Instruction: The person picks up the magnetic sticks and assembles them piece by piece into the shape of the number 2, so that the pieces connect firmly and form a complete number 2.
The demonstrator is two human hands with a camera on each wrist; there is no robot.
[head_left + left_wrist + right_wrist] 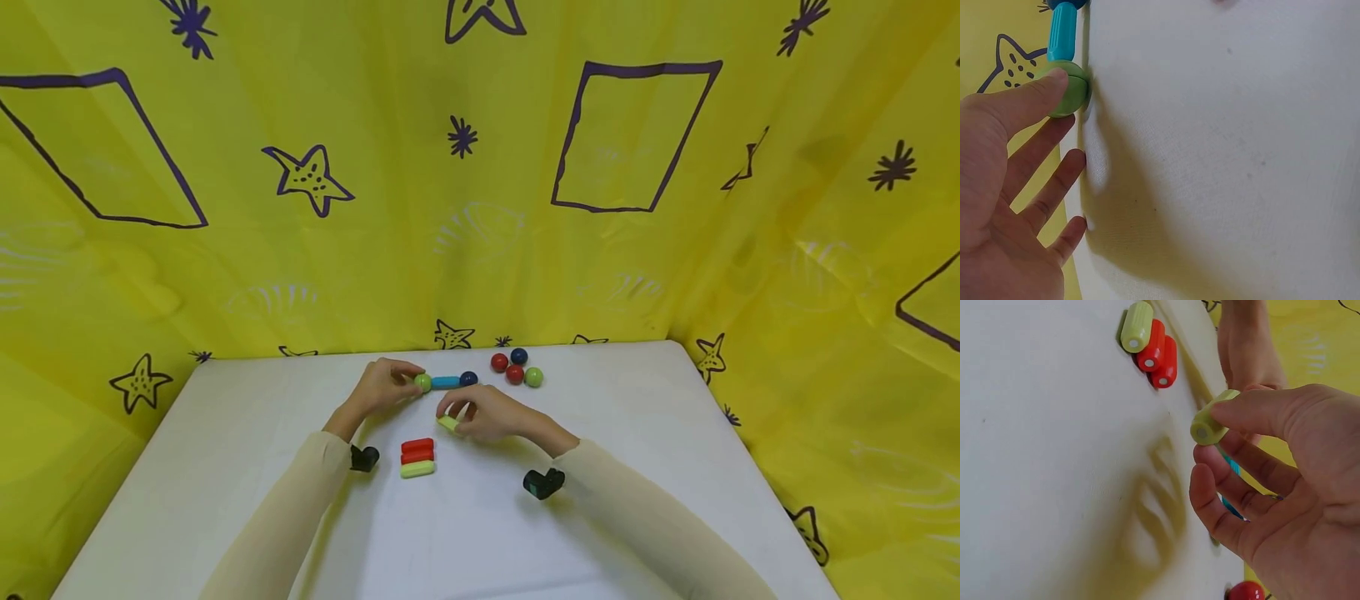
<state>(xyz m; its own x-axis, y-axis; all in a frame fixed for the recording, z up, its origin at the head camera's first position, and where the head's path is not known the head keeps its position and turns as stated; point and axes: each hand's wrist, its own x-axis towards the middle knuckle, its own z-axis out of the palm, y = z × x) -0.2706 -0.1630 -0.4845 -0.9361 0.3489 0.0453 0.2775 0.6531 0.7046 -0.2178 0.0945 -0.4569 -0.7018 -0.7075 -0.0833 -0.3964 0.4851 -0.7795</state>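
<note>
My left hand (384,385) pinches a green ball (1072,90) between thumb and forefinger. That ball joins one end of a blue rod (446,382), with a dark blue ball (468,378) on the other end, lying along the back of the table. My right hand (491,414) holds a pale yellow-green rod (1213,420) between thumb and fingers, above the table; a silvery disc shows in its end. In front of the hands, two red rods (417,451) and another yellow-green rod (417,469) lie side by side.
Right of the joined piece sits a group of loose balls: two red (499,362), one dark blue (519,356) and one green (533,377). A yellow patterned curtain (375,250) hangs behind and beside the white table (637,417).
</note>
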